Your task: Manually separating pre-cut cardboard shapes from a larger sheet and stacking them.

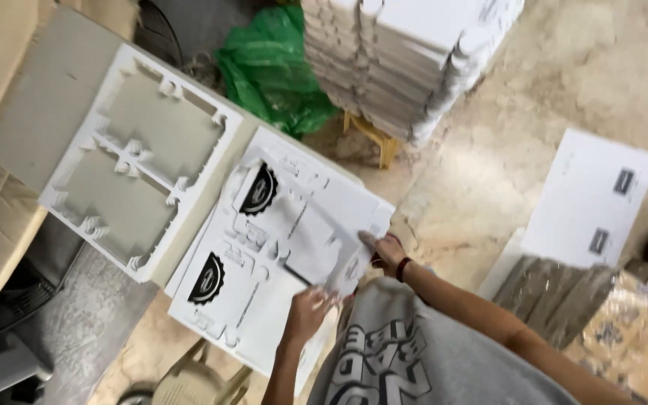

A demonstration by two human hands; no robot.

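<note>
A white die-cut cardboard sheet (pixel 264 247) with two black round emblems lies flat on a stack of the same sheets in front of me. My left hand (pixel 307 311) grips a folded flap at the sheet's near edge. My right hand (pixel 385 251), with a dark band on its wrist, rests with its fingers on the raised panel near the sheet's right corner. That panel is lifted a little off the sheet between the two hands.
A white cut-out frame (pixel 140 161) lies on a grey board at the left. A tall stack of white sheets (pixel 406 60) stands on a yellow stool, with a green plastic bag (pixel 271 67) beside it. A white sheet with dark labels (pixel 590 199) is at the right.
</note>
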